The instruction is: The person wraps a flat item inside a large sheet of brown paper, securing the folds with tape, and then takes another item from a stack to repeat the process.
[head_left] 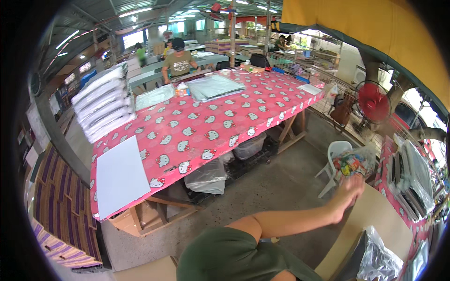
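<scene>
My left arm, in a green sleeve, reaches across to the right. At its end my left hand is at the far edge of a brown cardboard sheet, its fingers stretched out and slightly blurred, with nothing visible in it. Whether it presses on the sheet I cannot tell. Just beyond it, a clear bag of colourful wrappers rests on a white plastic chair. My right hand does not show. Nearer on the cardboard, a dark flat item in clear plastic wrap lies by the lower edge.
A long table with a pink patterned cover carries a white board, stacked white packs and plastic-wrapped sheets. A person stands behind it. Wrapped panels and a red fan are at right; striped boards at left.
</scene>
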Motion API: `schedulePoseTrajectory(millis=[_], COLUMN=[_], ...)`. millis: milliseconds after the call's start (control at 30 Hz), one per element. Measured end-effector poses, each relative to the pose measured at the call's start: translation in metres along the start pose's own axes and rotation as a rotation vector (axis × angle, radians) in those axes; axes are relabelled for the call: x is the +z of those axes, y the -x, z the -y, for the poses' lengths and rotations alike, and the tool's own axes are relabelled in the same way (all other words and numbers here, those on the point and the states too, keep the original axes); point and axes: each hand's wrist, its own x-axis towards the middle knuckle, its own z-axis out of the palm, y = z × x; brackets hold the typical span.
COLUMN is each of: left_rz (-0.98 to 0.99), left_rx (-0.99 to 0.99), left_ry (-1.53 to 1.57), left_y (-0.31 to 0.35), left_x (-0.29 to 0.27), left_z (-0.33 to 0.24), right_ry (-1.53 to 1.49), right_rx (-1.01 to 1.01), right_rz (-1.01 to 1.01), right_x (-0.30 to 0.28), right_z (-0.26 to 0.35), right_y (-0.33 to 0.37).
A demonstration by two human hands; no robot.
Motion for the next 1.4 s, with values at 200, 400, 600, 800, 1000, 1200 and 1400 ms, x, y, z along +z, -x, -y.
schedulePoseTrajectory(millis=[200,400,600,800,1000,1200,1400], left_rz=[-0.182,0.148,-0.095,-0.421,-0.492,-0.531,-0.584], left_rx=[-1.129,-1.24,-1.296,-1.116,-1.086,-1.101,-1.115], left_ry=[-0.572,-0.508,-0.736,-0.928,-0.901,-0.865,-0.829], left_y=[-0.046,-0.008,0.005,0.011,0.002,-0.001,-0.009], left_x=[-0.033,-0.009,0.003,0.007,0.001,0.002,-0.004], left_z=[0.229,0.265,0.273,0.31,0.341,0.361,0.383], right_ry=[-0.009,0.027,0.023,0.045,0.06,0.083,0.105], right_rx=[-0.028,-0.04,-0.03,-0.059,-0.059,-0.066,-0.071], right_rz=[-0.012,-0.022,-0.012,-0.015,0.002,-0.009,-0.005], right_x=[-0.023,-0.04,-0.048,-0.058,-0.062,-0.063,-0.064], right_z=[-0.01,-0.005,-0.009,-0.003,-0.004,-0.003,0.0], right_y=[-0.001,0.0,0.003,0.0,0.005,0.004,0.003])
